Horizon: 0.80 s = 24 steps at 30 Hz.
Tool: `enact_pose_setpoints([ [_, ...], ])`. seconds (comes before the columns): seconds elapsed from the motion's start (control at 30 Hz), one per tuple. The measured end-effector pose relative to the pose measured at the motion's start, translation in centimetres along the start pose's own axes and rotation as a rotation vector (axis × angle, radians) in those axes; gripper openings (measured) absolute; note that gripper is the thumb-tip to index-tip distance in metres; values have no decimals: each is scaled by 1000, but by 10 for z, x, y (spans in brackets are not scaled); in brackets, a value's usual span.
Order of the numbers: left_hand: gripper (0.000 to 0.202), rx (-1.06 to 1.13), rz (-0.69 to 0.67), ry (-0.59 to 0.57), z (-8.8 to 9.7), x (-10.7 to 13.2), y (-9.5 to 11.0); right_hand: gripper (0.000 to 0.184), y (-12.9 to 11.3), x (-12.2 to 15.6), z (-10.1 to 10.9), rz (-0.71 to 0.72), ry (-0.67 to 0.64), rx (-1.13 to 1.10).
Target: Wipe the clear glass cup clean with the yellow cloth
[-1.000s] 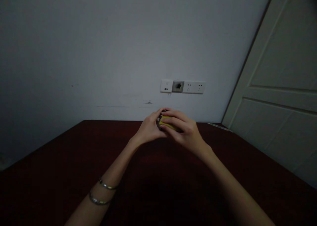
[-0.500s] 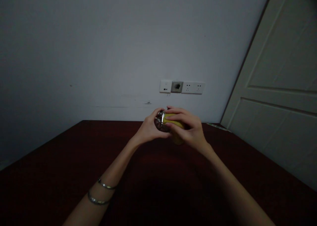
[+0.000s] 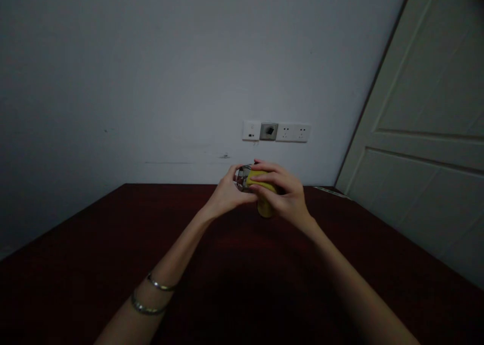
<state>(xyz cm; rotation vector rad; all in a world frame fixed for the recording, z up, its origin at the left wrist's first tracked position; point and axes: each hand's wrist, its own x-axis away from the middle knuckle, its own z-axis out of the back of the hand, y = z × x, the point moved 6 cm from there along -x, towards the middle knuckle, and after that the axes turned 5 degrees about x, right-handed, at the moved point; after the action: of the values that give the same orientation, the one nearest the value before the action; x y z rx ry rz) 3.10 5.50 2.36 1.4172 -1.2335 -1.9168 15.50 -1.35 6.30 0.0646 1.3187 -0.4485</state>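
Note:
Above the table, my left hand (image 3: 230,192) is wrapped around a clear, shiny glass (image 3: 242,178), tilted on its side with its end toward the left. My right hand (image 3: 285,187) grips a yellow cloth (image 3: 265,209) and presses it against the glass's right part. A flap of the cloth hangs below my right fingers. The cloth and fingers hide the right end of the glass, so I cannot tell whether any cloth is inside it.
Under my arms spreads a dark red tabletop (image 3: 113,244), its far edge against a pale wall (image 3: 170,82). Wall sockets (image 3: 277,131) sit just beyond my hands. A panelled white door (image 3: 423,183) stands on the right, near a thin strip (image 3: 333,192) on the table's far corner.
The glass has turned slightly and looks clearer at its left end. My right hand has shifted a little left and up with the cloth, and more of the hanging flap shows.

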Motion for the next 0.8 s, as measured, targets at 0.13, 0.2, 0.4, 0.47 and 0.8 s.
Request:
enact_pose_setpoints([
  [0.13, 80, 5, -3, -20, 1, 2, 2, 14, -3, -1, -2, 36, -105, -13],
  [0.2, 80, -1, 11, -45, -2, 4, 4, 14, 1, -1, 2, -2, -55, -12],
  [0.4, 86, 12, 93, -54, -5, 8, 1, 14, 13, -1, 10, -85, 3, -42],
  [0.47, 83, 24, 107, -71, -5, 7, -2, 15, 7, -2, 8, -35, -85, -57],
  [0.8, 81, 87, 54, -209, -14, 11, 4, 13, 17, -5, 17, -172, -69, -99],
])
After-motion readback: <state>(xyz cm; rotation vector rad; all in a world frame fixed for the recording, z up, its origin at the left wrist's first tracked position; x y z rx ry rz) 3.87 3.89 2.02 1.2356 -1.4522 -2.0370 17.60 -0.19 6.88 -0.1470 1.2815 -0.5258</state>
